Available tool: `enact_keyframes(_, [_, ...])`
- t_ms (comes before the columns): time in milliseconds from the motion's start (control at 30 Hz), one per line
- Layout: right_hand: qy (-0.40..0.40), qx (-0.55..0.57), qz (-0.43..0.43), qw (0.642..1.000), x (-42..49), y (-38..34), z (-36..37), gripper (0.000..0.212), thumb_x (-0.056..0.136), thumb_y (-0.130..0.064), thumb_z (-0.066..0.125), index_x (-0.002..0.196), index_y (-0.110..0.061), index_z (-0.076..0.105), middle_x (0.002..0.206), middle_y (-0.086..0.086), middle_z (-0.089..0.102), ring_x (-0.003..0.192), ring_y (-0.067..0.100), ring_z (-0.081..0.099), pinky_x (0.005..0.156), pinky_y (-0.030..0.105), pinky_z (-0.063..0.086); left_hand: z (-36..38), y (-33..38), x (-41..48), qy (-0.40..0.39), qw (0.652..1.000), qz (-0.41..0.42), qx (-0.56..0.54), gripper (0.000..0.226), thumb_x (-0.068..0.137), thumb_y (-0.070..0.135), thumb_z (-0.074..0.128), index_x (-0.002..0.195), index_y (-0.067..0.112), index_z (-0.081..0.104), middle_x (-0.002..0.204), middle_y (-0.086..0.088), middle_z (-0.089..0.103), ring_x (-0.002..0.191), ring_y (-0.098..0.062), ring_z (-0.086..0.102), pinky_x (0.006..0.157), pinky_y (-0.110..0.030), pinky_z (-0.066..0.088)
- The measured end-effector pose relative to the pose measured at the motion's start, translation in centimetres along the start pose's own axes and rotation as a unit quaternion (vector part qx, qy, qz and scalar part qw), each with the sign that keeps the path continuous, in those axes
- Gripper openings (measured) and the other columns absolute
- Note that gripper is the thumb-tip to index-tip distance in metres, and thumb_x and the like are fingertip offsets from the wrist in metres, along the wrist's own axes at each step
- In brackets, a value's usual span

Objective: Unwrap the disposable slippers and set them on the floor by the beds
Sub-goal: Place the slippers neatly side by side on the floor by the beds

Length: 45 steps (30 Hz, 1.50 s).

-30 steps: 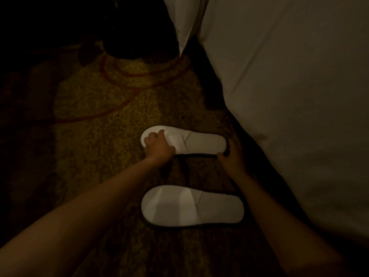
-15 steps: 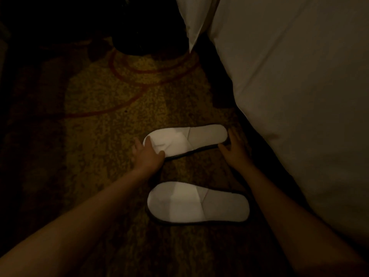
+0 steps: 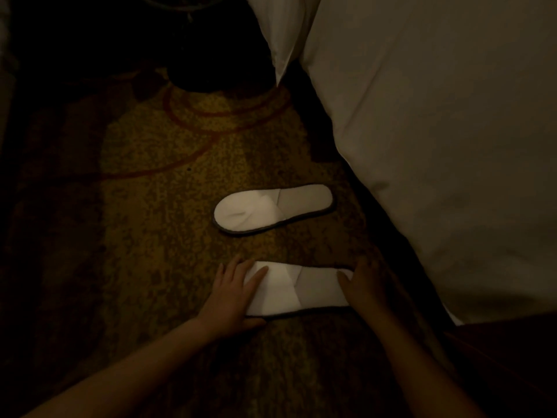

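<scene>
Two white disposable slippers lie flat on the patterned carpet beside the bed, toes pointing left. The far slipper (image 3: pixel 272 209) lies free, with no hand on it. The near slipper (image 3: pixel 297 289) sits between my hands. My left hand (image 3: pixel 233 292) covers its toe end, fingers spread over the top and thumb under the front edge. My right hand (image 3: pixel 366 283) rests on its heel end, fingers flat against it. No wrapper is visible.
The bed's white sheet (image 3: pixel 437 146) hangs down along the right, close to the slipper heels. A white pillow corner (image 3: pixel 281 40) hangs at the top. A dark object (image 3: pixel 211 49) stands on the carpet (image 3: pixel 144 221) at the back. The room is dim.
Both hands have left the far slipper and come back to the near one, now touching its toe and heel. The far slipper stays where it was set, slightly angled.
</scene>
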State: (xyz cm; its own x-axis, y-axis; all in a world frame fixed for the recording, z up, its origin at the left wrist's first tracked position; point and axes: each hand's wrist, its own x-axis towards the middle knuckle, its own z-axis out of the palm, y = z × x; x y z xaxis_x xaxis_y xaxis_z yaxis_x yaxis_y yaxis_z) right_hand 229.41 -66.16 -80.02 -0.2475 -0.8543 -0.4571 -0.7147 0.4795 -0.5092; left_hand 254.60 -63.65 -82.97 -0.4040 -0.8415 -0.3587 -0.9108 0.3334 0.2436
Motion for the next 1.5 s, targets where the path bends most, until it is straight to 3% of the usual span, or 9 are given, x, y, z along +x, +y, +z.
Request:
enact_keyframes(200, [0.012, -0.030, -0.024, 0.999, 1.2, -1.4, -0.1, 0.045, 0.093, -0.016, 0.050, 0.135, -0.003, 0.040, 0.145, 0.020, 0.030, 0.134, 0.033, 0.028, 0.112, 0.042, 0.029, 0.3, 1.7, -0.6, -0.004, 0.997, -0.078, -0.010, 0.107, 0.067, 0.075, 0.051, 0.147, 0.026, 0.000, 0.155, -0.009, 0.006, 0.140, -0.031, 0.009, 0.114, -0.047, 0.014])
enact_keyframes(533, [0.077, -0.052, -0.052, 0.994, 1.7, -0.3, 1.0, 0.042, 0.093, -0.014, 0.050, 0.133, -0.003, 0.042, 0.142, 0.019, 0.033, 0.133, 0.032, 0.025, 0.111, 0.041, 0.027, 2.3, 4.2, -0.5, -0.006, 0.993, -0.121, 0.012, 0.107, 0.070, 0.077, 0.044, 0.147, 0.024, -0.009, 0.157, -0.007, 0.000, 0.142, -0.032, 0.005, 0.114, -0.048, 0.010])
enact_keyframes(633, [0.052, -0.076, -0.032, 0.995, 1.6, -0.9, 0.5, 0.047, 0.094, -0.017, 0.048, 0.137, -0.004, 0.036, 0.145, 0.018, 0.029, 0.135, 0.032, 0.023, 0.112, 0.041, 0.025, 1.6, 4.1, -0.3, -0.023, 0.993, -0.118, 0.006, 0.110, 0.066, 0.081, 0.043, 0.147, 0.024, -0.004, 0.156, -0.008, 0.006, 0.141, -0.032, 0.010, 0.114, -0.049, 0.014])
enact_keyframes(733, [-0.028, -0.078, 0.004, 0.997, -0.2, -3.7, -0.8, 0.058, 0.096, -0.023, 0.044, 0.145, -0.006, 0.019, 0.153, 0.015, 0.018, 0.140, 0.032, 0.016, 0.116, 0.045, 0.020, -1.7, 3.8, -0.5, -0.041, 0.991, -0.124, -0.001, 0.101, 0.069, 0.079, 0.043, 0.146, 0.024, 0.010, 0.153, -0.009, 0.018, 0.137, -0.033, 0.020, 0.112, -0.047, 0.021])
enact_keyframes(900, [-0.223, -0.186, -0.039, 0.956, -4.8, -11.4, -6.3, 0.058, 0.095, -0.042, 0.039, 0.142, -0.008, 0.029, 0.148, 0.017, 0.029, 0.133, 0.035, 0.031, 0.108, 0.043, 0.033, -12.6, 3.5, -2.0, -0.078, 0.983, -0.163, 0.024, 0.069, 0.086, 0.059, 0.042, 0.141, 0.020, 0.027, 0.151, -0.013, 0.024, 0.138, -0.035, 0.023, 0.109, -0.049, 0.024])
enact_keyframes(1067, [-0.245, -0.191, -0.089, 0.946, -9.8, -20.2, -17.3, 0.052, 0.096, -0.042, 0.037, 0.126, -0.002, 0.048, 0.130, 0.019, 0.053, 0.115, 0.031, 0.052, 0.089, 0.033, 0.042, -28.9, 5.4, -3.2, -0.133, 0.984, -0.116, 0.007, 0.051, 0.092, 0.046, 0.042, 0.133, 0.015, 0.041, 0.137, -0.015, 0.046, 0.122, -0.031, 0.046, 0.098, -0.042, 0.043])
enact_keyframes(1267, [-0.154, -0.180, -0.106, 0.966, -18.1, -28.1, -36.1, 0.047, 0.096, -0.039, 0.039, 0.122, -0.003, 0.052, 0.128, 0.017, 0.055, 0.114, 0.029, 0.053, 0.088, 0.032, 0.042, -49.1, 13.6, -8.0, -0.078, 0.994, -0.081, 0.009, 0.038, 0.094, 0.041, 0.041, 0.117, 0.012, 0.050, 0.120, -0.012, 0.058, 0.106, -0.027, 0.055, 0.073, -0.032, 0.040])
enact_keyframes(1433, [-0.030, -0.149, -0.106, 0.983, -27.8, -30.2, -51.6, 0.052, 0.095, -0.050, 0.035, 0.119, -0.007, 0.053, 0.122, 0.013, 0.059, 0.109, 0.028, 0.056, 0.083, 0.033, 0.043, -62.0, 24.2, -13.1, -0.040, 0.999, -0.031, 0.003, 0.037, 0.091, 0.043, 0.043, 0.116, 0.017, 0.053, 0.115, -0.008, 0.061, 0.098, -0.023, 0.058, 0.072, -0.031, 0.044])
enact_keyframes(1500, [0.019, -0.136, -0.087, 0.987, -31.7, -29.4, -56.9, 0.057, 0.094, -0.055, 0.031, 0.119, -0.007, 0.052, 0.120, 0.012, 0.060, 0.107, 0.027, 0.057, 0.082, 0.034, 0.044, -66.0, 28.7, -14.8, -0.034, 0.999, -0.005, -0.001, 0.042, 0.091, 0.045, 0.042, 0.124, 0.020, 0.050, 0.125, -0.007, 0.059, 0.106, -0.023, 0.056, 0.079, -0.032, 0.046])
